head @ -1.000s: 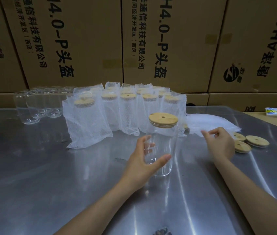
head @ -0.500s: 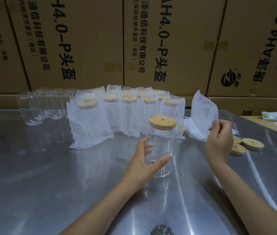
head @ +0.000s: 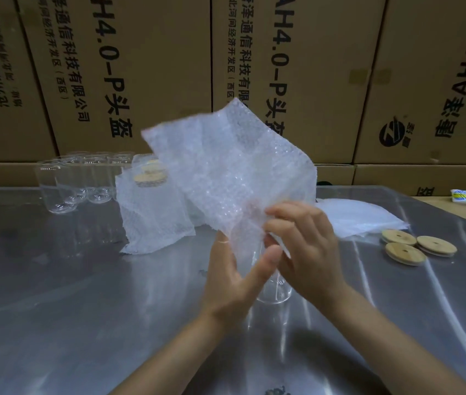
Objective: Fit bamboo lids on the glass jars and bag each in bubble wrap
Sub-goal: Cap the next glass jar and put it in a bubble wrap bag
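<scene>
A white bubble wrap bag (head: pixel 226 172) is held up over the middle of the steel table. My right hand (head: pixel 303 246) pinches its lower edge. My left hand (head: pixel 234 272) is at the same edge from the left, thumb stretched toward the right hand, its fingertips hidden behind the bag. Below and behind both hands stands the clear glass jar (head: pixel 274 292); only its base shows, and its bamboo lid is hidden by the bag.
Bagged, lidded jars (head: pixel 154 218) stand behind at centre left. Empty glass jars (head: pixel 77 181) sit at the back left. A flat stack of bags (head: pixel 360 218) and three loose bamboo lids (head: pixel 405 248) lie to the right. Cardboard boxes (head: pixel 283 67) wall off the back.
My right hand lifted a bubble wrap bag off the stack and carried it left over the jar. My left hand let go of the jar and rose to the bag's lower edge.
</scene>
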`<state>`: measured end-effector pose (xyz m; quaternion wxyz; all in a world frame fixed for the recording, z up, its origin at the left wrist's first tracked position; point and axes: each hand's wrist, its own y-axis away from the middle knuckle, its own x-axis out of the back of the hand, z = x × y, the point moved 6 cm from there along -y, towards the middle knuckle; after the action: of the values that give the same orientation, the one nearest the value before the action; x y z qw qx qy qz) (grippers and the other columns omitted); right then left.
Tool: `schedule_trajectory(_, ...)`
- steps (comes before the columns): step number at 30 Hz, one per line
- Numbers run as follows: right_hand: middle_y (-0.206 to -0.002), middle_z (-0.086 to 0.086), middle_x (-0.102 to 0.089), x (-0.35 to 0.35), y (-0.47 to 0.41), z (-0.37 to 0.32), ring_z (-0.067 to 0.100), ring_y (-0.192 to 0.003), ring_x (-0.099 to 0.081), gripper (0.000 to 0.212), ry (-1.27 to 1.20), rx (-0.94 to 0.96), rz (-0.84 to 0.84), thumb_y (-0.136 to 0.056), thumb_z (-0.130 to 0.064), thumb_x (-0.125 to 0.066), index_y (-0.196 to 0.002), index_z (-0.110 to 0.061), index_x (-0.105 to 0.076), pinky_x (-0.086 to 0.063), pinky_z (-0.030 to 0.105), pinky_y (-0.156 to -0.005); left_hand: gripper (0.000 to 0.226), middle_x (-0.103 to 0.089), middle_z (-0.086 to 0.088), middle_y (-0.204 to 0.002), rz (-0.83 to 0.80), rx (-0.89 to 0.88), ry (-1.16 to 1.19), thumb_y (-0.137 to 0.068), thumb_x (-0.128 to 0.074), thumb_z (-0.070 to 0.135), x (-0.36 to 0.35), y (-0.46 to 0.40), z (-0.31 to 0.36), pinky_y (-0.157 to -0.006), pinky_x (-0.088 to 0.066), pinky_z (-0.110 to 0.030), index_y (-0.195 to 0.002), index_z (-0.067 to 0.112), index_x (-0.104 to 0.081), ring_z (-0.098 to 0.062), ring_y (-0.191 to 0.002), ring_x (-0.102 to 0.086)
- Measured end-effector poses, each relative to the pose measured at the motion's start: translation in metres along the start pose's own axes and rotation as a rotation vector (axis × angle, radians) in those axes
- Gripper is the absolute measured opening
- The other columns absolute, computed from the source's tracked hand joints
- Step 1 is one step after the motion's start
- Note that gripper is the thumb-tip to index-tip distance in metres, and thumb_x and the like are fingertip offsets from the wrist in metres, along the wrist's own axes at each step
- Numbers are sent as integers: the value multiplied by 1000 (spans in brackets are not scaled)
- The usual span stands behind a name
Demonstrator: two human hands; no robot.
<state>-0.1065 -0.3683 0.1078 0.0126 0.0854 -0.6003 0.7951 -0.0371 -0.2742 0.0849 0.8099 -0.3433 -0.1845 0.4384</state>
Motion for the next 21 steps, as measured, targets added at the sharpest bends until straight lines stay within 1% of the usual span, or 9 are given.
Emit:
schedule_trajectory(2,-103,9,-70,-3,0,-5,24,-103,-56,6,-17,7,-8,-95,-21,-55,-98,-17,-53,-49,39,-87,36,-72,2,-107,83,14,69,-90,-57,39,4,-3,-2,-90,-46,-19,-113,12,-65,-8,-108,-64)
schedule_trajectory(3,-104,9,-70,-4,1,-5,23,-104,-56,8,-25,-10,-13,-95,-22,-55,-101,-17,-53,-48,38,-89,27,-73,5,-106,140,26,72,-94,-53,31,8,-5,-3,-88,-46,-14,-110,15,-68,-6,-106,-65)
schedule_trajectory(4,-107,9,-69,-6,2,-3,23,-106,-55,12,-39,-39,-18,-95,-24,-55,-104,-16,-53,-47,37,-92,24,-73,9,-104,193,43,69,-97,-50,26,13,-8,-5,-86,-45,-10,-107,16,-69,-3,-103,-65)
schedule_trajectory(8,-122,3,-50,-8,7,10,20,-113,-48,30,-126,-201,-32,-94,-31,-52,-117,-13,-47,-33,24,-104,23,-73,15,-78,384,181,91,-98,-51,22,35,-17,-24,-68,-46,-6,-89,17,-71,6,-76,-66)
schedule_trajectory(11,-126,6,-46,-11,13,22,19,-118,-42,41,-164,-341,-55,-89,-35,-55,-122,-15,-42,-27,19,-107,18,-69,11,-67,485,309,104,-91,-61,31,51,-18,-43,-59,-48,-10,-78,23,-71,1,-65,-62)
schedule_trajectory(14,-128,5,-42,-17,21,31,14,-120,-38,48,-222,-451,-112,-86,-43,-56,-125,-20,-39,-25,15,-106,24,-63,15,-55,556,422,120,-83,-70,37,61,-14,-59,-40,-43,-10,-70,18,-64,5,-55,-60)
schedule_trajectory(17,-131,-7,-32,-22,27,36,7,-122,-37,54,-333,-523,-186,-83,-49,-56,-127,-28,-35,-33,13,-101,40,-49,13,-45,577,443,17,-77,-73,43,68,-13,-63,-45,-42,-7,-63,14,-48,4,-44,-50)
schedule_trajectory(19,-128,-20,-33,-25,30,38,0,-117,-43,59,-396,-579,-248,-80,-56,-57,-129,-33,-31,-42,14,-92,48,-45,6,-48,591,457,-32,-77,-73,45,71,-11,-64,-43,-37,-5,-60,15,-39,2,-39,-44)
schedule_trajectory(21,-120,-39,-35,-27,33,39,-6,-108,-51,62,-429,-648,-302,-76,-63,-57,-126,-45,-25,-50,19,-81,52,-43,4,-47,598,489,-69,-80,-69,49,75,-10,-67,-39,-33,-7,-59,15,-35,1,-35,-40)
